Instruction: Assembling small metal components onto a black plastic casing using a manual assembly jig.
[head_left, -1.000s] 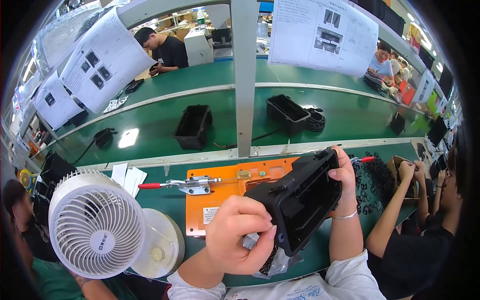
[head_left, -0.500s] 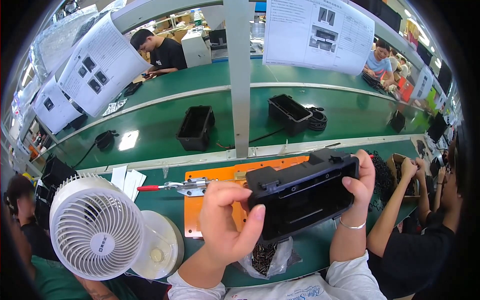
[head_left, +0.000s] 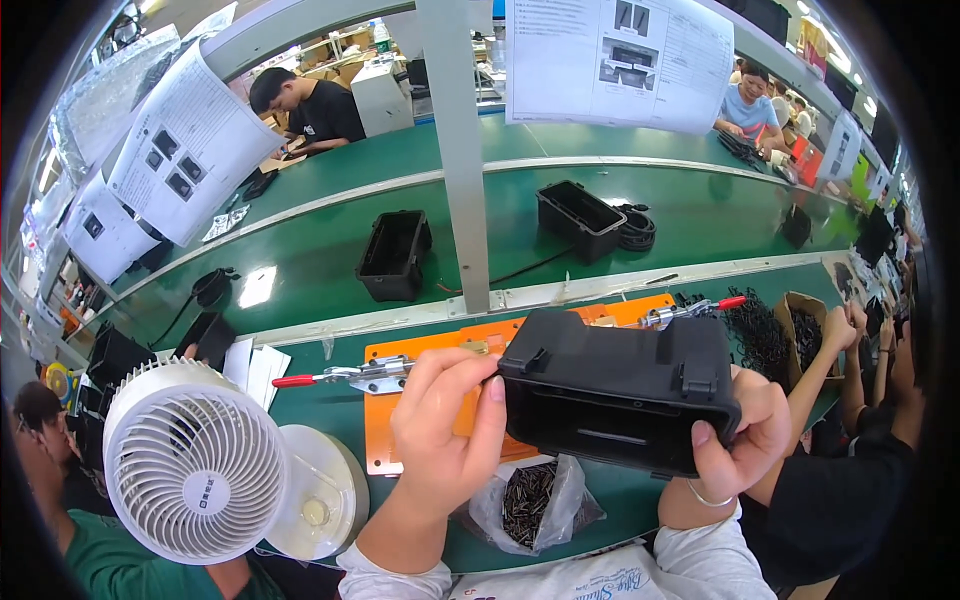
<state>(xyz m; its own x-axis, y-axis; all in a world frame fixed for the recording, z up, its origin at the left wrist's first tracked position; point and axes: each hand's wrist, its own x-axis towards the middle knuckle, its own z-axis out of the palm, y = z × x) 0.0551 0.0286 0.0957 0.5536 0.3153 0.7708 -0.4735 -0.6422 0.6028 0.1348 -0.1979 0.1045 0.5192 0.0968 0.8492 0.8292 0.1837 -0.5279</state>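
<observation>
A black plastic box (head_left: 615,365) with an open side is held up between my two hands, its opening tilted down toward me. My left hand (head_left: 445,420) pinches its left edge between thumb and fingers. At the other end my right hand (head_left: 745,435) grips the right corner, thumb on the rim and the other fingers partly behind it. Beneath and behind the box lies an orange fixture plate (head_left: 385,430), partly covered by the box, with a red-handled toggle clamp (head_left: 345,374) at its left and another red-handled clamp (head_left: 690,309) at its right.
A plastic bag of small dark screws (head_left: 530,505) lies close to me. The white fan (head_left: 195,470) stands at left beside white paper strips (head_left: 262,372). Beyond a rail, black boxes (head_left: 395,255) rest on the green surface. A carton of black parts (head_left: 805,335) stands right, near a co-worker's hands.
The box has tipped so more of its outer top faces me and its opening points lower. My right hand has moved down and right. The screw bag and right clamp show more fully.
</observation>
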